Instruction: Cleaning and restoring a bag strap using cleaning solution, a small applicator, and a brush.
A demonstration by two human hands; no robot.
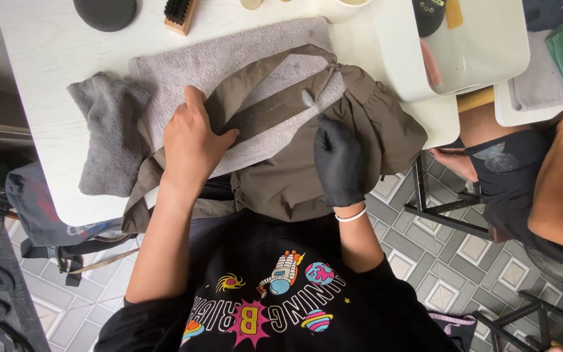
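An olive-brown garment [386,124] with a long strap lies across a light grey towel [229,55] on the white table [40,58]. My bare left hand [190,143] presses flat on the garment's strap end, fingers spread. My right hand [339,160], in a black glove, grips a small brush [308,99] with pale bristles whose tip rests on the darkened, wet-looking strap.
A crumpled grey cloth [109,130] lies left of the towel. A wooden brush [180,14] and dark round pad [105,12] sit at the far edge. A white tub [399,58] stands at right. Another person [542,182] sits at right; bags and shoes crowd the floor at left.
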